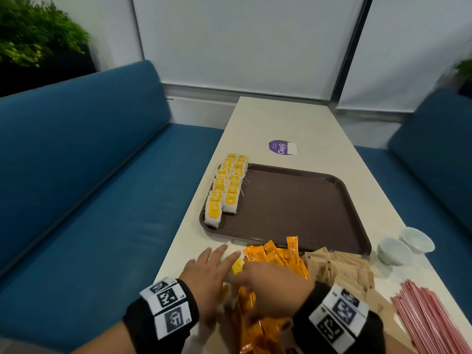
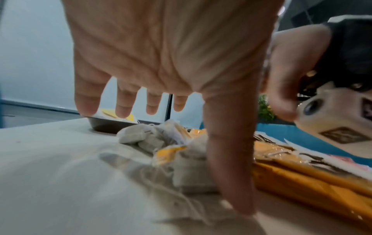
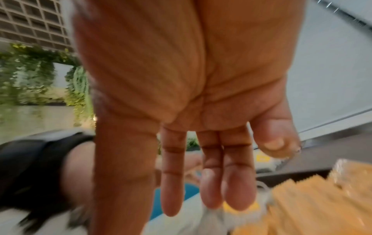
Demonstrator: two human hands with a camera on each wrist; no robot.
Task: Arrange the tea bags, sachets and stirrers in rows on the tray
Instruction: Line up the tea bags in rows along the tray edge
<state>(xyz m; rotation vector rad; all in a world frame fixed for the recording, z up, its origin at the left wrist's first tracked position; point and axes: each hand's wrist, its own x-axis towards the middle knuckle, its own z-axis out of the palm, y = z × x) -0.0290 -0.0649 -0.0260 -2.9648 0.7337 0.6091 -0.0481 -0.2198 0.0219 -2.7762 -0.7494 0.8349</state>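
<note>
**Both hands over the loose pile, tea bags lined up on the tray**

We see the brown tray (image 1: 293, 208) in the middle of the head view, on a pale table (image 1: 288, 121). Along its left edge lie two rows of yellow-labelled tea bags (image 1: 226, 190), overlapping one another. The rest of the tray floor is bare.

In the lower middle of the frame, just below the tray's near rim, sits a mixed pile: orange sachets (image 1: 278, 254), brown sachets (image 1: 342, 267) to their right, and a few loose tea bags (image 2: 138, 136) at the left of the pile. A bundle of pink stirrers (image 1: 429, 315) lies at the lower right, apart from the pile.

Our left hand (image 1: 207, 274) hovers over the loose tea bags with fingers spread and straight, the thumb reaching down beside a tea bag; it grips nothing. Our right hand (image 1: 275, 284) reaches across the orange sachets, its fingers long and relaxed in the wrist view, holding nothing.

Two white cups (image 1: 406, 247) stand right of the tray. A purple sticker (image 1: 281, 146) sits above it. Blue benches (image 1: 89, 175) flank the table.
</note>
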